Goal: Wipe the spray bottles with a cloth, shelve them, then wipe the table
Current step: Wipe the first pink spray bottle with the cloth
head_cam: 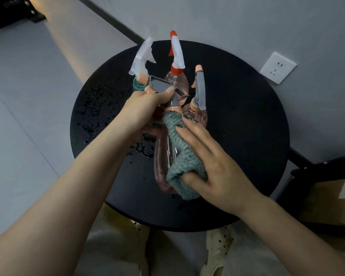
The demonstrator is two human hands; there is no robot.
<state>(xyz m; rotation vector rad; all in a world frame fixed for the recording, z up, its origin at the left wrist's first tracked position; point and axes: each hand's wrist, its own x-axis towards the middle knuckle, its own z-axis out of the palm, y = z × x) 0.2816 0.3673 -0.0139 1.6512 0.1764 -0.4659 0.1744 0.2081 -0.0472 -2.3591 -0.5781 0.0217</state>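
Observation:
My left hand point(147, 108) grips the grey trigger head of a clear pink spray bottle point(163, 154), held tilted above the round black table point(237, 120). My right hand point(211, 162) holds a grey-green cloth point(182, 162) wrapped against the bottle's right side, thumb tucked into the fold. Three more bottles stand behind: a teal one with a clear white sprayer point(141, 56), a pink one with a red and white sprayer point(176, 54), and a pink one with a grey and peach sprayer point(199, 90).
Water droplets point(92, 116) speckle the table's left half. A white wall socket point(278, 67) sits on the wall at right. A dark shelf frame with a cardboard box point(331, 200) stands at lower right. My feet in pale shoes point(217, 253) show below the table.

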